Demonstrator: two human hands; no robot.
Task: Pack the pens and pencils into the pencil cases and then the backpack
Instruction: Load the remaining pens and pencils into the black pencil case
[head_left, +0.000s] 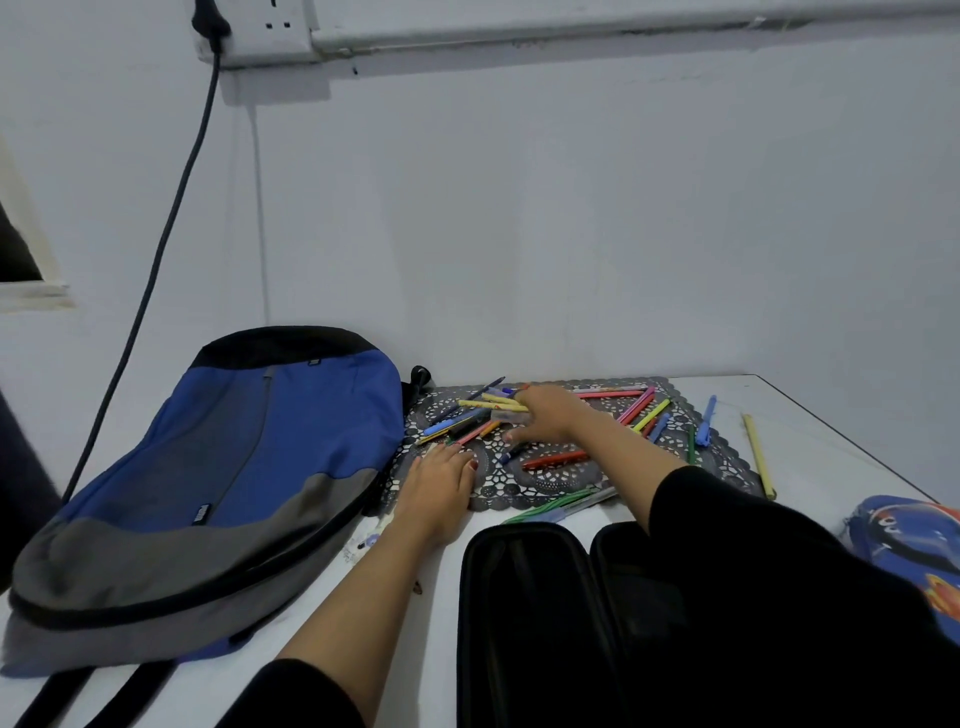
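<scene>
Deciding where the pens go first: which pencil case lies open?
The black pencil case in front, spread flat with both halves showing; the blue printed case at the right shows only its outside.

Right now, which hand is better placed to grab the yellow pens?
Right: the right hand already reaches the yellow pens, while the left hand rests flat at the near edge of the mat.
</scene>
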